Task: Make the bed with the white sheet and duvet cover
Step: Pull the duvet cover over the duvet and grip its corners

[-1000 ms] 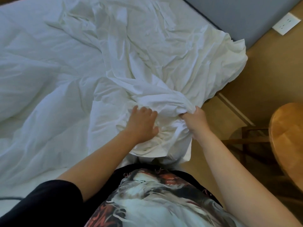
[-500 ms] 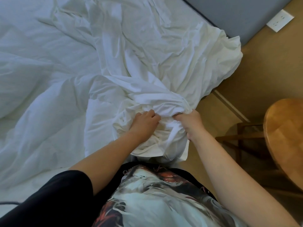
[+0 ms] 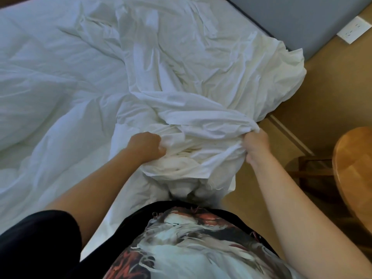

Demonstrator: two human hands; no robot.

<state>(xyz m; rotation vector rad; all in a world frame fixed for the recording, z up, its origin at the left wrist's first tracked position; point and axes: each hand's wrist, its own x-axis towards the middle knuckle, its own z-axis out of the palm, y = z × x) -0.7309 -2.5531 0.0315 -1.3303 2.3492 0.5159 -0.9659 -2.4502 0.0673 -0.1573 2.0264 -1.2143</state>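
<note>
A crumpled white duvet cover (image 3: 201,63) lies bunched over the near right corner of the bed and hangs off its right side. My left hand (image 3: 146,144) grips a fold of this cloth with curled fingers. My right hand (image 3: 256,142) pinches a gathered edge of the same cloth about a forearm's length to the right. Between my hands the fabric sags in a loose bundle (image 3: 189,164). A puffy white duvet (image 3: 40,93) covers the left part of the bed.
A grey headboard panel (image 3: 302,19) stands at the top right, with a white wall socket (image 3: 354,30) beside it. Tan floor (image 3: 332,87) runs along the bed's right side. A round wooden table (image 3: 356,170) and a chair frame stand at the right edge.
My left hand went from lying flat on the cloth to gripping a fold. Both hands have drawn apart, stretching the bunched fabric between them.
</note>
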